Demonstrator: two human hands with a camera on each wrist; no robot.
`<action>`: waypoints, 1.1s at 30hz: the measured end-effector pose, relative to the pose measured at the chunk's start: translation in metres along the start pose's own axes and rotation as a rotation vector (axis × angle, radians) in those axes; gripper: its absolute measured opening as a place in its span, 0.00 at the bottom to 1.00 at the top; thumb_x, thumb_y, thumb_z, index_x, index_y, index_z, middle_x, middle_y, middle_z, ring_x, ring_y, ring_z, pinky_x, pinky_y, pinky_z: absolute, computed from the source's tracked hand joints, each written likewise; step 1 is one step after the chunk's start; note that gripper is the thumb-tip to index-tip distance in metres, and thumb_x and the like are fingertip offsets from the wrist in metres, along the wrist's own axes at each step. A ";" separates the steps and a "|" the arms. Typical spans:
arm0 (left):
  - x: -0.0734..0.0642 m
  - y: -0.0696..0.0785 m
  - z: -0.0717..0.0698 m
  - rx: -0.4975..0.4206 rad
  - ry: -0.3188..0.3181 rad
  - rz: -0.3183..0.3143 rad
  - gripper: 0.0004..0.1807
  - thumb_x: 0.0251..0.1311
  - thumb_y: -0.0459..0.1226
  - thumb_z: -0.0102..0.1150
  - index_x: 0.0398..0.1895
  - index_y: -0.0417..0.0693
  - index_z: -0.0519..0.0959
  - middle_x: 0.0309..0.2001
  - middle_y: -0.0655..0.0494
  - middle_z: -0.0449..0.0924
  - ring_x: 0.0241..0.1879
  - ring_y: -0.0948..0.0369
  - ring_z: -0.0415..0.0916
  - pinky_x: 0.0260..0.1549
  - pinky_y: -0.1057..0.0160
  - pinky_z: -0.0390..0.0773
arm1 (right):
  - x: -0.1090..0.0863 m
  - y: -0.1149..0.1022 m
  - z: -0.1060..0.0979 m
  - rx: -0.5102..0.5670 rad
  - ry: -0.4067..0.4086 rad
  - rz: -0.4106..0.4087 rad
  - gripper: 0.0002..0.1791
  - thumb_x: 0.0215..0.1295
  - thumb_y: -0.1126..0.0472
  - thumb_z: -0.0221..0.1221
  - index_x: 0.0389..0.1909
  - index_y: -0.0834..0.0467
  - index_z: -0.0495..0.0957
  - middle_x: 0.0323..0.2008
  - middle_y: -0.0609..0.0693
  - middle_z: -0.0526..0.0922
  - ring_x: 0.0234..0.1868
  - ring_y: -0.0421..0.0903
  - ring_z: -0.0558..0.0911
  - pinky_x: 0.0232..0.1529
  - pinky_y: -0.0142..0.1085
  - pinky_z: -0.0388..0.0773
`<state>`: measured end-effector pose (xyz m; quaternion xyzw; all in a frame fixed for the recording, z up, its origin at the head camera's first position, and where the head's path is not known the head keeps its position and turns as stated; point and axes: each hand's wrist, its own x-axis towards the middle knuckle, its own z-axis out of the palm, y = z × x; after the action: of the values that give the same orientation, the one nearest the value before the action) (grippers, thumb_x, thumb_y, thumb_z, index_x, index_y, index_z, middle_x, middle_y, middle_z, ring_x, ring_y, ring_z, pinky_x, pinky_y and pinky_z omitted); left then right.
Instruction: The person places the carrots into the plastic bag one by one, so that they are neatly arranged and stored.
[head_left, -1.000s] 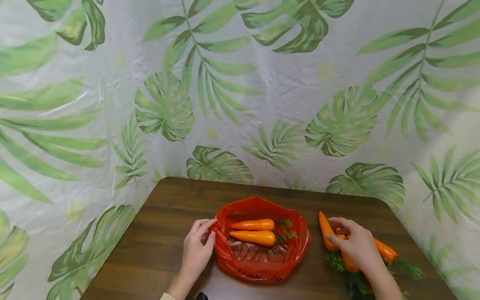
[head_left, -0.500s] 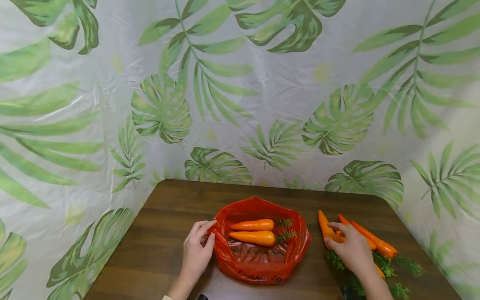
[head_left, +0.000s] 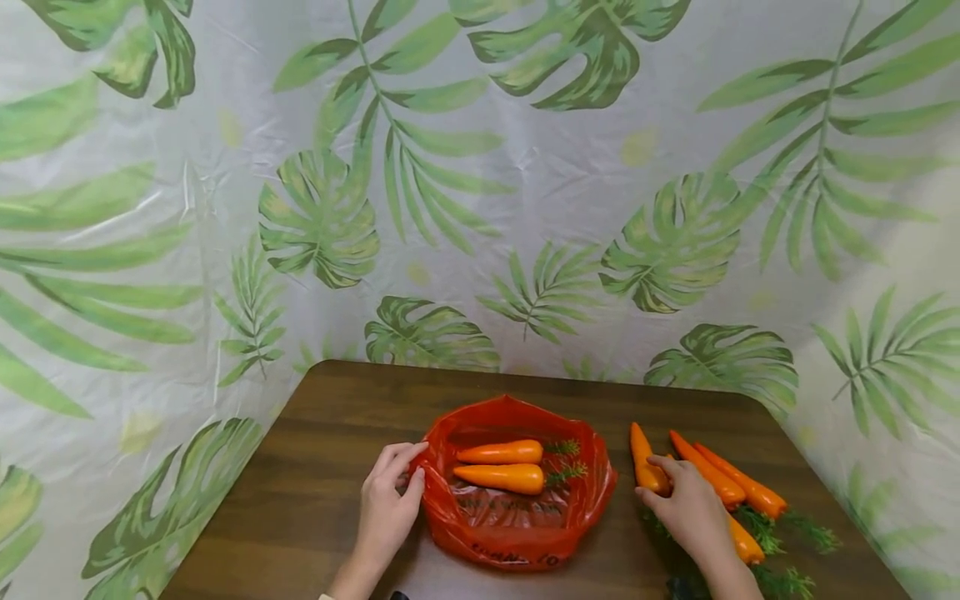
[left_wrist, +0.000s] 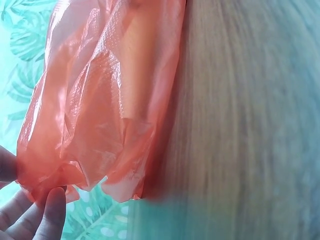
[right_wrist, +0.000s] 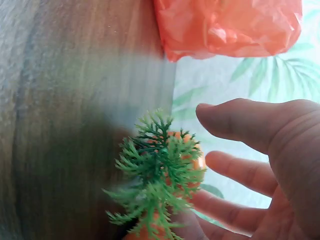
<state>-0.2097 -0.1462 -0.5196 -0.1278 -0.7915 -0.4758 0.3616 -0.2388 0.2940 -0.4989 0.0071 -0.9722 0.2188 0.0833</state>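
Pinching the rim of a red bag (head_left: 517, 546) made of thin plastic, the left hand (head_left: 386, 500) has its thumb and fingers narrow around the crumpled film. The bag stands on the table (head_left: 360, 400) with its mouth spread in a rough oval; in the left wrist view its wall looks half transparent, shiny, with many small creases. Dark letters (head_left: 517, 557) are on its front, not well readable. Inside lie 2 carrots (head_left: 498, 478), side by side, smooth and conical, the tips toward the left hand and the feathery green tops (head_left: 566, 474) toward the right. To the right of the bag, at least 4 loose carrots (head_left: 708, 473) lie on the table, with glossy orange skin; their leafy tops (right_wrist: 162, 172) spread out like fine branched needles. The right hand (head_left: 693, 508) is wide, thumb apart from the fingers, at the leftmost loose carrot (head_left: 643, 454); its fingers are by the smooth body, but I cannot tell if they press on it. The table has brown wood grain and rounded corners. Behind it hangs a wrinkled, slightly shiny sheet (head_left: 442, 167), pale with printed green leaves.
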 end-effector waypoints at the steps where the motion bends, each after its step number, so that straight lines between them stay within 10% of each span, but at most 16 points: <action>1: 0.000 0.000 0.000 -0.001 0.001 0.002 0.23 0.53 0.21 0.67 0.52 0.47 0.86 0.47 0.57 0.79 0.37 0.64 0.79 0.32 0.71 0.81 | 0.000 0.001 0.001 -0.005 0.002 0.001 0.35 0.57 0.44 0.72 0.62 0.58 0.78 0.52 0.66 0.77 0.42 0.57 0.80 0.34 0.51 0.77; 20: -0.001 0.004 0.001 0.012 -0.017 -0.022 0.22 0.53 0.22 0.68 0.51 0.48 0.86 0.47 0.56 0.79 0.38 0.62 0.80 0.32 0.62 0.84 | -0.004 -0.002 0.009 -0.013 0.056 -0.018 0.19 0.53 0.53 0.74 0.46 0.50 0.83 0.40 0.52 0.79 0.30 0.47 0.75 0.27 0.42 0.70; 33: 0.000 0.002 0.001 0.026 -0.018 -0.019 0.22 0.53 0.22 0.68 0.51 0.48 0.86 0.48 0.58 0.79 0.42 0.61 0.79 0.31 0.63 0.84 | -0.005 -0.001 0.012 -0.003 0.039 -0.013 0.31 0.50 0.54 0.76 0.57 0.56 0.81 0.51 0.64 0.80 0.46 0.65 0.80 0.43 0.63 0.75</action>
<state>-0.2089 -0.1445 -0.5184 -0.1200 -0.8021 -0.4677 0.3515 -0.2355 0.2877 -0.5099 0.0091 -0.9707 0.2169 0.1035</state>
